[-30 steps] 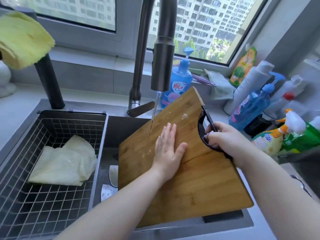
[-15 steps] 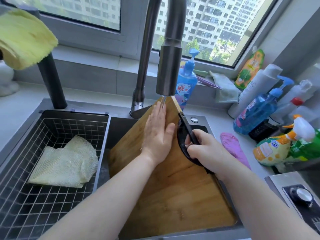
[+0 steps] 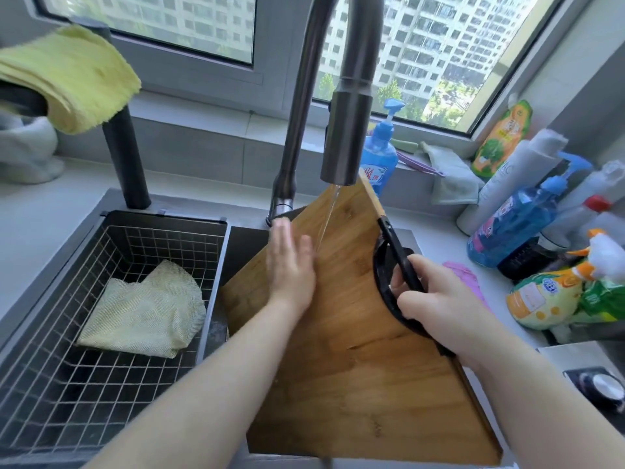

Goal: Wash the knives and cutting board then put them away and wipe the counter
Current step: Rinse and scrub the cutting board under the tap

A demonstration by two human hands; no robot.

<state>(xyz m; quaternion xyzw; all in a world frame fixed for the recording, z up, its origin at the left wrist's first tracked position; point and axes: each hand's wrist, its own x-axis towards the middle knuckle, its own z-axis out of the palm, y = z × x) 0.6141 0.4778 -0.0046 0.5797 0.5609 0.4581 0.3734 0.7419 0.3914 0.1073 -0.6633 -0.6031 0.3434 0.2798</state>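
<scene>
Plainly, there is one wooden cutting board [image 3: 355, 367], tilted over the sink [image 3: 247, 245] in the centre of the frame, with two bare hands on it. One faucet [image 3: 345, 130] hangs at upper centre, and a single thin stream of water [image 3: 329, 214] falls from it onto the board's far corner.

Two yellow cloths show. The draped cloth [image 3: 67, 76] hangs over a dark post [image 3: 125, 157] at upper left, and the pale cloth [image 3: 145, 313] lies in the wire basket [image 3: 84, 384] at lower left. A third, grey-green cloth [image 3: 453, 177] lies on the ledge at upper right.

There are two blue pump bottles. One soap bottle [image 3: 380, 157] stands behind the faucet. The other blue bottle [image 3: 507, 221] is at the right edge among bottles that overlap too much to count. A pink item [image 3: 463, 275] lies on the counter just right of the board.

The board's far corner sits just under the spout and its near edge reaches the bottom of the frame. Its left edge runs beside the basket wall, with a narrow dark strip of sink open between them.

The left hand [image 3: 291, 265] lies flat on the board's upper left part, fingers straight and together, just left of the water. The right hand [image 3: 436, 299] is curled tightly round the black handle [image 3: 384, 292] on the board's right edge, with its fingers through the opening.
</scene>
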